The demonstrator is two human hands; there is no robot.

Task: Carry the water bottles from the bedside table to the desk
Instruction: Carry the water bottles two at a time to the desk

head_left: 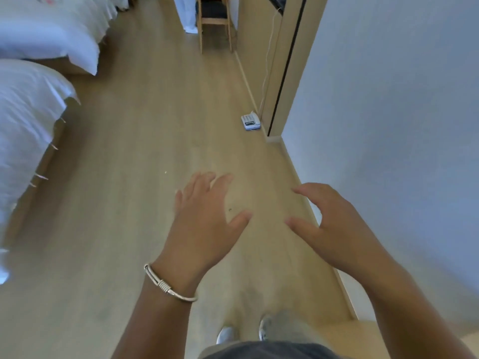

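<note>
Hovering over the floor [129, 151], left hand [204, 216] and right hand [334, 224], each grip spread, empty.

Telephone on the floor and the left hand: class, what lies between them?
Only bare wooden floor lies between the telephone and the left hand, as the head view shows.

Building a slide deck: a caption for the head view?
Both hands, left hand and right hand, open and empty above a wooden floor beside beds.

White beds [33, 104] left, telephone [250, 121] on floor, wooden chair [215, 22]
</note>
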